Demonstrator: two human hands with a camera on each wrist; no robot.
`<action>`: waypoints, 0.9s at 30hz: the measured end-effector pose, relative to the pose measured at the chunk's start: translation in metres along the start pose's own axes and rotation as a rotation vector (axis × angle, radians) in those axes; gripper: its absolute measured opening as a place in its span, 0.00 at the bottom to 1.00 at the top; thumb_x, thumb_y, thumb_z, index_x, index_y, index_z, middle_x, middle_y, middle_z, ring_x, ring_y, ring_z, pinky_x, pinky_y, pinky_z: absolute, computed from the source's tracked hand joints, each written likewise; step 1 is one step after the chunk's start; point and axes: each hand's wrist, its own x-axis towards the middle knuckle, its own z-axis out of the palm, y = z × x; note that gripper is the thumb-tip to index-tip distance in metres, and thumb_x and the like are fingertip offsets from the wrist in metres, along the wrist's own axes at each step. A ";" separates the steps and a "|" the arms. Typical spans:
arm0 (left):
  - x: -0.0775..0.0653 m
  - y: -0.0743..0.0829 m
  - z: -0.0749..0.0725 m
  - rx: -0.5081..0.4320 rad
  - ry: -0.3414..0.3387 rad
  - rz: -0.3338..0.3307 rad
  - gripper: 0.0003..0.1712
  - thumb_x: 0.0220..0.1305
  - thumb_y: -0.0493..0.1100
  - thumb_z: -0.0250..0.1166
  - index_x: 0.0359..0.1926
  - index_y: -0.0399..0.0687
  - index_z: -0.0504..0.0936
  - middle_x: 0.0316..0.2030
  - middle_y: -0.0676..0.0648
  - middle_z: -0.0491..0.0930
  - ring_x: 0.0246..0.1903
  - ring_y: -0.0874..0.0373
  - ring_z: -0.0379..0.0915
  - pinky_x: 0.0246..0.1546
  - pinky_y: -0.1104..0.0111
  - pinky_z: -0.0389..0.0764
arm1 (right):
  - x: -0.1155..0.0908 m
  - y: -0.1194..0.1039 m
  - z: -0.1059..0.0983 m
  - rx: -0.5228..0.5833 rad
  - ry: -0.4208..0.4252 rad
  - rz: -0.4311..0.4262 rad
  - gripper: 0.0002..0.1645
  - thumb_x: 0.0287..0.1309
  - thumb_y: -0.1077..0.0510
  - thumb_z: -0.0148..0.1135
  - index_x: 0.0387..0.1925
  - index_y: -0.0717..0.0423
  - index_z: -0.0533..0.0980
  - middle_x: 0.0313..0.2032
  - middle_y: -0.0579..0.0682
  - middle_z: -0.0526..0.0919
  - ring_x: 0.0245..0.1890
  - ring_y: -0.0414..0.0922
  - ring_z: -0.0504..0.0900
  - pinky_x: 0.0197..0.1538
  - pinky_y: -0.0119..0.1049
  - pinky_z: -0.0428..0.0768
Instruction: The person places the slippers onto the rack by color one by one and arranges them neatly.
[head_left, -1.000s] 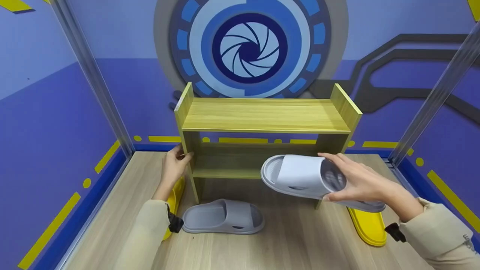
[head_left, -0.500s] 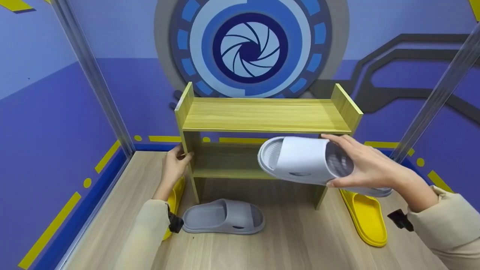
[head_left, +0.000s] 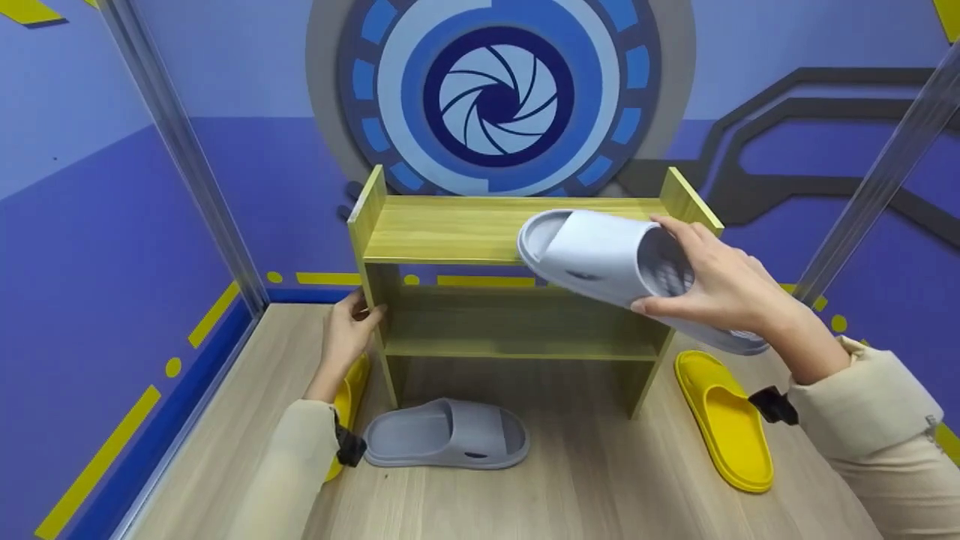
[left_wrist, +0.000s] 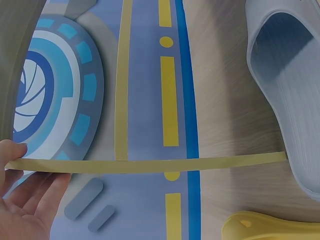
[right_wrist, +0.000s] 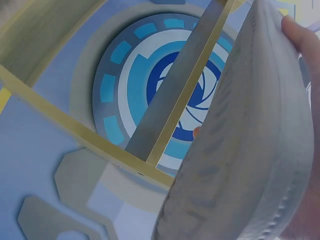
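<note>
My right hand (head_left: 716, 289) grips a light grey slide sandal (head_left: 600, 255) around its middle, thumb at the near side and fingers over the far side. The sandal is tilted, toe to the left, and overlaps the top board of the small wooden rack (head_left: 450, 229) in the head view. Its sole (right_wrist: 235, 150) fills much of the right wrist view. With thumb and fingers, my left hand (head_left: 351, 330) pinches the left side panel (left_wrist: 150, 166) of the rack. The matching grey slide sandal (head_left: 442, 435) lies on the table before the rack, toe to the right.
A yellow sandal (head_left: 724, 420) lies on the table (head_left: 570, 487) at the rack's right. Another yellow sandal (head_left: 352, 390) is partly hidden behind the left forearm. Blue patterned walls (head_left: 247, 195) and metal corner posts (head_left: 195, 172) enclose the back and sides.
My right hand has raised the grey sandal from the middle board's height to the top board's height, tilting it more. The right yellow sandal is more uncovered. The left hand stays put.
</note>
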 end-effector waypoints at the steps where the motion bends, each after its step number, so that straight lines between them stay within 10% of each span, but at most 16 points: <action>1: 0.000 0.000 0.000 0.003 -0.001 -0.004 0.17 0.53 0.36 0.62 0.45 0.33 0.76 0.40 0.36 0.77 0.39 0.47 0.75 0.37 0.60 0.75 | 0.002 0.000 0.000 -0.002 0.003 0.016 0.56 0.35 0.32 0.64 0.65 0.43 0.51 0.50 0.55 0.66 0.35 0.53 0.71 0.31 0.51 0.70; 27: -0.001 0.000 -0.002 0.021 -0.015 -0.012 0.17 0.54 0.37 0.62 0.45 0.33 0.76 0.40 0.37 0.77 0.39 0.47 0.75 0.37 0.60 0.75 | 0.044 -0.003 0.010 -0.054 -0.017 0.234 0.62 0.34 0.22 0.52 0.66 0.49 0.45 0.52 0.63 0.63 0.40 0.61 0.68 0.38 0.59 0.63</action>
